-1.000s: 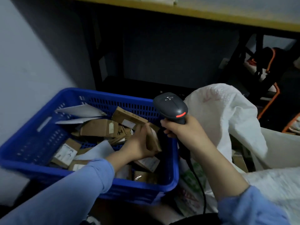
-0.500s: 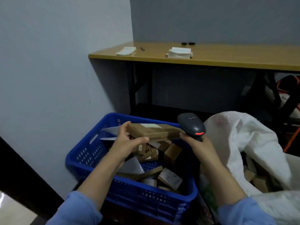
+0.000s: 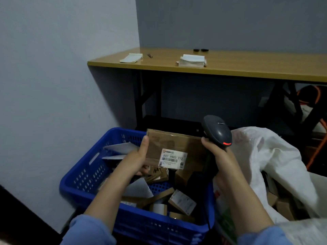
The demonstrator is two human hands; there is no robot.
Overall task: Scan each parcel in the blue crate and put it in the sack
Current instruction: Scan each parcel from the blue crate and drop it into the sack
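Note:
My left hand grips the left end of a flat brown cardboard parcel above the blue crate, its white label turned toward me. To the parcel's right, my right hand holds a dark grey handheld scanner with a lit red strip; its head sits just above the parcel's right end. Several small cardboard parcels and white envelopes lie in the crate. The white sack stands open to the right of the crate, with some boxes visible inside.
A wooden table on black legs stands behind the crate, bearing a stack of papers, a small notepad and small dark items. A grey wall runs along the left. Orange-and-black gear sits under the table at the right.
My left hand lifted the parcel out of the crate and tilted it so the label faces me. The scanner rose with my right hand. The camera tipped upward.

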